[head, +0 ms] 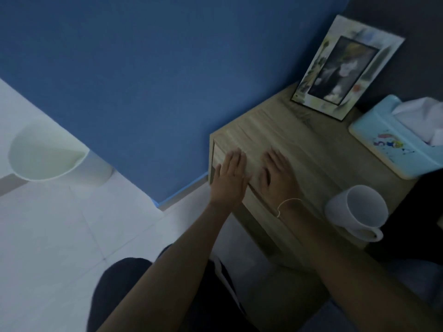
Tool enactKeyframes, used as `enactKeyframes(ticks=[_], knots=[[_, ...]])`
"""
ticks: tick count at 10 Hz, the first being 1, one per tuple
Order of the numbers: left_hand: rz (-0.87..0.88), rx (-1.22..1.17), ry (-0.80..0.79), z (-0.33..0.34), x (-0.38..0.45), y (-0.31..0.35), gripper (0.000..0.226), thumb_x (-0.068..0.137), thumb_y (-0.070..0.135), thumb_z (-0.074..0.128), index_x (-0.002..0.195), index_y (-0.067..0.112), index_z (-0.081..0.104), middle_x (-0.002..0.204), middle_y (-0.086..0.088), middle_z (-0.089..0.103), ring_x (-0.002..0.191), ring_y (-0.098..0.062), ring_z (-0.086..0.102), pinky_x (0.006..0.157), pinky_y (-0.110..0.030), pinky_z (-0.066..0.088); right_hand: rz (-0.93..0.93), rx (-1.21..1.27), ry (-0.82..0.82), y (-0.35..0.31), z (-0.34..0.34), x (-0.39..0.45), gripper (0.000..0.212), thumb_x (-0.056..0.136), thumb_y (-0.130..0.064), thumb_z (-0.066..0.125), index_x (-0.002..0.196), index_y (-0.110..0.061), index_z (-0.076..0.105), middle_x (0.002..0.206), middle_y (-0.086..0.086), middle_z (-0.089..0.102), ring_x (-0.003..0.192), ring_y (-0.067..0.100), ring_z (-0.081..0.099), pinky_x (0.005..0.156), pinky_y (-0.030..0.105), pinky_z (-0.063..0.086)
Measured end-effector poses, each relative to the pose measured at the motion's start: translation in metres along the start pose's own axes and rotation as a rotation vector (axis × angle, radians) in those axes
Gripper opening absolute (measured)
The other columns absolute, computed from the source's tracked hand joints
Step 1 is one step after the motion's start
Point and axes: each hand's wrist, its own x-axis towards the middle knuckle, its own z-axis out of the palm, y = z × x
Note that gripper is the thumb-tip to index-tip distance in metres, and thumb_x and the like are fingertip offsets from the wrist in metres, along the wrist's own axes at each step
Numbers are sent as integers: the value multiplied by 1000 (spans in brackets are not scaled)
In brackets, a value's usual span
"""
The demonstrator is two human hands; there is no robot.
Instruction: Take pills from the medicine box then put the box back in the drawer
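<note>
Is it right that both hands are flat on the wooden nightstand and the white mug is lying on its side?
Not quite. In the head view the white mug stands upright, open end up. The left hand and right hand do rest flat on the wooden nightstand.

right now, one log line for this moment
left hand flat, open | right hand flat, open | wooden bedside cabinet drawer shut | medicine box unseen

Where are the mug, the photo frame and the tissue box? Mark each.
mug (357, 208): head view, on its inner wall.
photo frame (345, 63): head view, on the picture's middle.
tissue box (388, 142): head view, on its pale blue lid.
</note>
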Motion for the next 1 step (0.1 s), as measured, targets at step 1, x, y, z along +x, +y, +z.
enactKeyframes(ticks=[1], knots=[[-2,5,-148,-39,-8,-2,55,101,35,33,149,13,20,160,-8,17,148,-25,13,119,-47,20,99,-89,-227,-23,-19,-1,53,97,-27,39,143,-1,34,152,20,36,142,32,31,117,47,26]])
